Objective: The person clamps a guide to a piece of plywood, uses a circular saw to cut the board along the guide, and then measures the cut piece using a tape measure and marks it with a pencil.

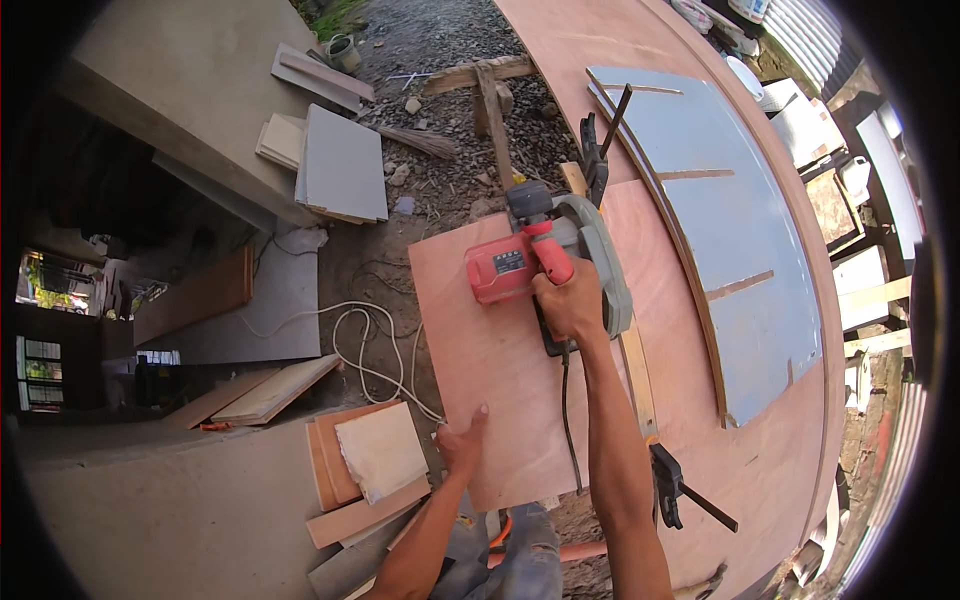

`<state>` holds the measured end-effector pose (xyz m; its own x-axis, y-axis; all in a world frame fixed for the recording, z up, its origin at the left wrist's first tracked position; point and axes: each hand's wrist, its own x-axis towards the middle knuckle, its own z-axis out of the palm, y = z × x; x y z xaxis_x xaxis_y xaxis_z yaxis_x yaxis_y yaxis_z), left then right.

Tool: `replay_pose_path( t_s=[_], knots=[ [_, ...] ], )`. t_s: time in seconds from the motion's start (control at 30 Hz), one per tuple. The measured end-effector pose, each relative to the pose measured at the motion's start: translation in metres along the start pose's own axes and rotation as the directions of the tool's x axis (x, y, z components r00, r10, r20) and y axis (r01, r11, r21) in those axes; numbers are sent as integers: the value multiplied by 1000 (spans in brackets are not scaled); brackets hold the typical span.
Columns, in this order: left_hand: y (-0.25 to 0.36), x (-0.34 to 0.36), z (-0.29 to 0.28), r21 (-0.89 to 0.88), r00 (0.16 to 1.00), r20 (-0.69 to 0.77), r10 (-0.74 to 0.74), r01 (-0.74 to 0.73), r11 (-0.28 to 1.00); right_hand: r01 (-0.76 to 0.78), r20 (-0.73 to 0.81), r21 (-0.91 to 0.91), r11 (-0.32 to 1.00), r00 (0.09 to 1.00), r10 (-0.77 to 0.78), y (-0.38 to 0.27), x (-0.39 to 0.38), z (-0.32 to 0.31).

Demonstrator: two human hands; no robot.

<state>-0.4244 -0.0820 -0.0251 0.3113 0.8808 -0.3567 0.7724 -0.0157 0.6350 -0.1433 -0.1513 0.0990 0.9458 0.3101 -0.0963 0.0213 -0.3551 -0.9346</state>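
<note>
My right hand (572,302) is closed around the red handle of a red and grey circular saw (500,268), which rests on a pinkish plywood sheet (520,400). A dark power cord (571,420) trails from the saw toward me. My left hand (462,442) grips the sheet's left edge, its thumb on top and its other fingers partly hidden. Just right of the saw runs a pale wooden strip (638,385), partly covered by the saw and my forearm. Black bar clamps sit at its far end (596,160) and near end (668,488). The blade is hidden.
A blue-grey panel (740,220) with brown slots lies on the plywood at right. A white cable (360,318) loops over the ground at left. Stacked board offcuts (380,452) lie near my left arm. Beyond, a wooden trestle (488,105) stands on gravel.
</note>
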Motion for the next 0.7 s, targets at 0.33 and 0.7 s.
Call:
replay_pose_path(
  t_s=[0.33, 0.7],
  knots=[
    [9, 0, -8, 73, 994, 82, -71, 65, 995, -60, 22, 10, 998, 998, 59, -12, 13, 5],
    [-4, 1, 2, -17, 997, 71, -40, 41, 999, 124, -23, -70, 990, 992, -126, 1, 37, 12]
  ],
)
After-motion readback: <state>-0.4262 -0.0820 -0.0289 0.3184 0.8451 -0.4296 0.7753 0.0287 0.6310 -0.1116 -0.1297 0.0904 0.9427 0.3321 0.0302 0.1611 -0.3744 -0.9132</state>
